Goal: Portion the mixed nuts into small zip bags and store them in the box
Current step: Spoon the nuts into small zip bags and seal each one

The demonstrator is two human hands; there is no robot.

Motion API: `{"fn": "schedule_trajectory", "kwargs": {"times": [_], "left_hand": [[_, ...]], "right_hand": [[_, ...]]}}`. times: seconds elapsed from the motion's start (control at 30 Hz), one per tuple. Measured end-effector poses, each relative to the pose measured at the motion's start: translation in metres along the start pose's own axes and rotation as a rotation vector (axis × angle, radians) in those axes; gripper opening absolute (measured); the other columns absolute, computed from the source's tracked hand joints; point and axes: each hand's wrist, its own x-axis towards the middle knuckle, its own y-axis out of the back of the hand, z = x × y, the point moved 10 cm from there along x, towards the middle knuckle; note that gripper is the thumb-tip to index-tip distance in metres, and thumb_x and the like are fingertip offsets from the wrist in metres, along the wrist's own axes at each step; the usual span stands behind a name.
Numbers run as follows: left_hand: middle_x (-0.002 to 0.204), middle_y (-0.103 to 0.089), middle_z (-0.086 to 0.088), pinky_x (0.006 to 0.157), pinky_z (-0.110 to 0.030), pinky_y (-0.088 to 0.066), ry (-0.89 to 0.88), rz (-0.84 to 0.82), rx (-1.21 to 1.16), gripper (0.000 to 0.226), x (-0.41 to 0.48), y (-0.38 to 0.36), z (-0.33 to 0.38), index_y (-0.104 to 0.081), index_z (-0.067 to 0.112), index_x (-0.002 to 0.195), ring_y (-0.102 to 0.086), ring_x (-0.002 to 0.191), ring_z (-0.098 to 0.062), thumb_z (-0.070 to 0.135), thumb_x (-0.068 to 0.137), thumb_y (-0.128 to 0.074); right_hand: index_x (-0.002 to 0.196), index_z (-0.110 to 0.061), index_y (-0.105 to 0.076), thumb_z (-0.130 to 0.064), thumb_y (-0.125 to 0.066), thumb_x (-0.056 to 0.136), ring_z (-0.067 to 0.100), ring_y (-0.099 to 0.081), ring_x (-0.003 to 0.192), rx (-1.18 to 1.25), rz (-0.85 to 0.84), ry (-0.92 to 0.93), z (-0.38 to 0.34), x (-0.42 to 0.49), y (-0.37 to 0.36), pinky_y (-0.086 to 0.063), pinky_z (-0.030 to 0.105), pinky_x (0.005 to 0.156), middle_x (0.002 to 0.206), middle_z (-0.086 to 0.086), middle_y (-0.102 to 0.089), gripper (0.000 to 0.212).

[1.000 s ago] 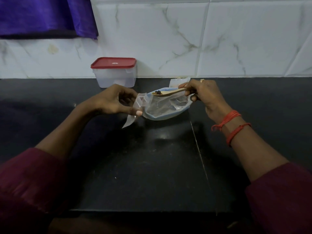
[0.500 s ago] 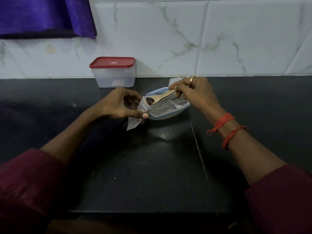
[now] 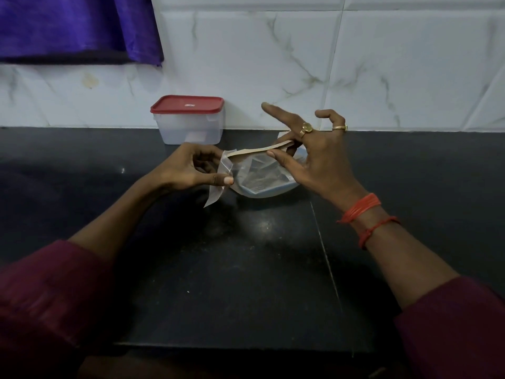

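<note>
Clearly we are mid-portion: left hand [image 3: 188, 168] pinches the zip bag [image 3: 218, 187] at its mouth, right hand [image 3: 319, 160] pinches the spoon [image 3: 257, 150] tipped into it; sealing and the lidded box [image 3: 191, 124] beyond our left grip await

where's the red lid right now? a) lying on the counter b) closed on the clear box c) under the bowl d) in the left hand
b: the red lid sits closed on top of the clear box.

left hand [image 3: 188, 170] pinches zip bag [image 3: 216, 194] | right hand [image 3: 319, 160] holds spoon [image 3: 257, 151] at bag mouth | box [image 3: 191, 124] lidded
</note>
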Motion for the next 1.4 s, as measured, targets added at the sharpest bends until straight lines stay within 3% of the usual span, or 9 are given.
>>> {"fn": "schedule_trajectory", "kwargs": {"times": [0.23, 0.37, 0.47, 0.57, 0.7, 0.93, 1.1, 1.3, 1.4], "left_hand": [[0.085, -0.074, 0.003, 0.076, -0.019, -0.051, 0.009, 0.009, -0.078, 0.017, -0.001, 0.002, -0.006, -0.072, 0.021, 0.092, -0.069, 0.082, -0.013, 0.015, 0.078, -0.08], [0.106, -0.073, -0.011, 0.088, -0.026, -0.054, 0.035, 0.026, -0.113, 0.053, -0.001, 0.004, -0.014, -0.069, 0.003, 0.111, -0.07, 0.1, -0.025, 0.035, 0.07, -0.081], [0.108, -0.073, -0.013, 0.087, -0.024, -0.054, 0.052, 0.009, -0.134, 0.051, -0.001, 0.002, -0.017, -0.067, 0.002, 0.112, -0.069, 0.103, -0.027, 0.033, 0.074, -0.081], [0.107, -0.073, -0.014, 0.083, -0.021, -0.053, 0.06, 0.021, -0.161, 0.041, -0.002, 0.002, -0.018, -0.067, 0.0, 0.112, -0.069, 0.102, -0.028, 0.022, 0.078, -0.076], [0.108, -0.073, -0.014, 0.084, -0.021, -0.053, 0.084, 0.012, -0.156, 0.043, -0.002, -0.002, -0.019, -0.067, 0.001, 0.114, -0.069, 0.102, -0.027, 0.022, 0.078, -0.075], [0.107, -0.074, -0.007, 0.079, -0.017, -0.053, 0.116, 0.034, -0.21, 0.036, -0.004, -0.003, -0.017, -0.068, 0.015, 0.109, -0.071, 0.099, -0.019, 0.019, 0.074, -0.075], [0.107, -0.074, -0.006, 0.079, -0.017, -0.053, 0.124, 0.035, -0.223, 0.045, -0.004, -0.005, -0.016, -0.068, 0.017, 0.111, -0.071, 0.099, -0.018, 0.029, 0.069, -0.078], [0.108, -0.074, -0.003, 0.079, -0.017, -0.053, 0.12, 0.049, -0.229, 0.039, -0.005, -0.004, -0.014, -0.069, 0.017, 0.112, -0.071, 0.099, -0.015, 0.023, 0.074, -0.075], [0.106, -0.075, 0.0, 0.079, -0.018, -0.053, 0.112, 0.055, -0.226, 0.043, -0.004, -0.003, -0.013, -0.069, 0.017, 0.111, -0.071, 0.099, -0.015, 0.031, 0.071, -0.076]], "right_hand": [[0.153, -0.023, -0.035, -0.037, -0.071, 0.091, 0.005, -0.069, 0.082, 0.205, 0.052, -0.196, 0.022, -0.002, -0.001, -0.021, 0.028, 0.11, 0.076, -0.006, -0.074, 0.072], [0.155, -0.02, -0.031, -0.038, -0.07, 0.091, 0.003, -0.06, 0.084, 0.235, 0.073, -0.228, 0.027, -0.004, 0.0, -0.029, 0.035, 0.11, 0.073, -0.002, -0.072, 0.077], [0.156, -0.019, -0.027, -0.04, -0.068, 0.091, 0.005, -0.057, 0.087, 0.232, 0.105, -0.235, 0.027, -0.003, 0.002, -0.036, 0.046, 0.107, 0.075, -0.003, -0.072, 0.079], [0.145, -0.027, -0.044, -0.036, -0.071, 0.091, 0.002, -0.062, 0.082, 0.229, 0.145, -0.216, 0.025, -0.004, 0.008, -0.037, 0.048, 0.105, 0.083, -0.004, -0.074, 0.062], [0.106, -0.031, -0.075, -0.033, -0.072, 0.092, -0.007, -0.065, 0.081, 0.211, 0.078, -0.147, 0.018, -0.005, 0.002, -0.033, 0.046, 0.104, 0.084, -0.03, -0.066, 0.015], [0.11, -0.022, -0.075, -0.021, -0.071, 0.092, 0.006, -0.073, 0.078, 0.462, 0.129, -0.38, 0.046, -0.009, 0.003, -0.06, 0.038, 0.079, 0.088, -0.003, -0.077, 0.018], [0.101, -0.019, -0.077, -0.02, -0.071, 0.091, 0.016, -0.075, 0.08, 0.536, 0.231, -0.507, 0.074, -0.016, 0.006, -0.061, 0.048, 0.074, 0.081, 0.0, -0.077, 0.012], [0.103, -0.022, -0.078, -0.022, -0.075, 0.089, 0.006, -0.071, 0.076, 0.395, 0.138, -0.301, 0.041, -0.007, 0.009, -0.06, 0.035, 0.078, 0.092, -0.011, -0.076, 0.015], [0.105, -0.032, -0.075, -0.03, -0.074, 0.088, -0.002, -0.067, 0.078, 0.307, 0.078, -0.197, 0.022, -0.005, 0.003, -0.053, 0.051, 0.087, 0.094, -0.026, -0.07, 0.018]]}}
